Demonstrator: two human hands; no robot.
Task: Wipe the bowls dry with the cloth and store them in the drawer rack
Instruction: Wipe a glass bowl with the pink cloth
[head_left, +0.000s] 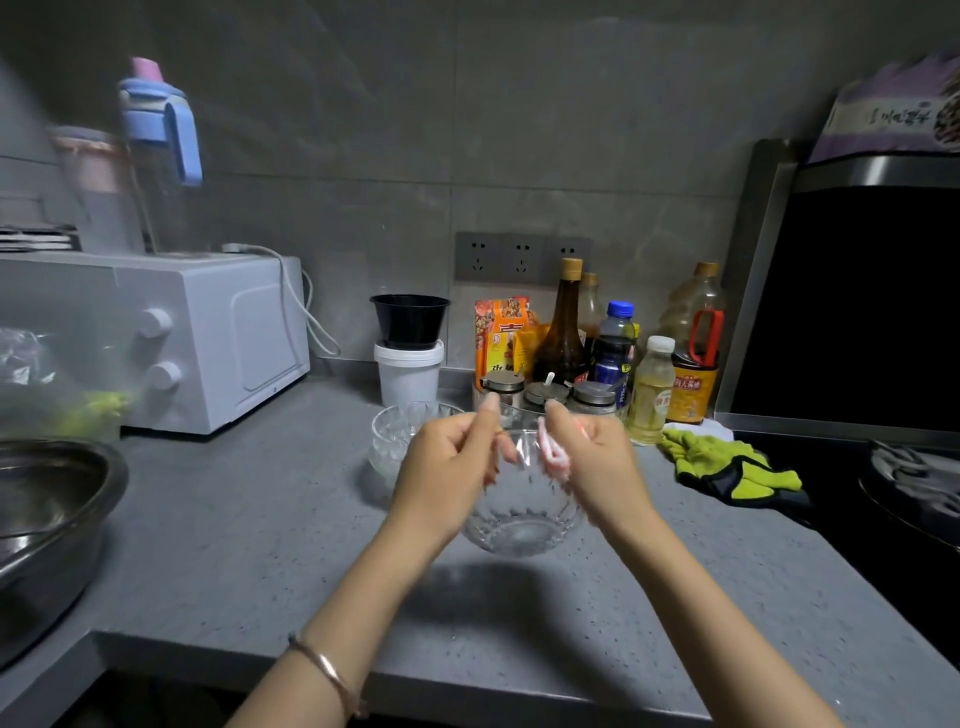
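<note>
A faceted glass bowl (400, 431) is set on the grey desk (249, 519), right of the microwave (208, 338). Further right of the microwave, a clear glass bowl (519, 519) is gripped at its rim by the left hand (447, 467) over the desk. A pink-and-white cloth (553, 452) is pinched against the opposite rim by the right hand (597, 462).

Dim kitchen light; the arms' soft shadow lies on the counter (260, 545), edges bend, left side blurs.
</note>
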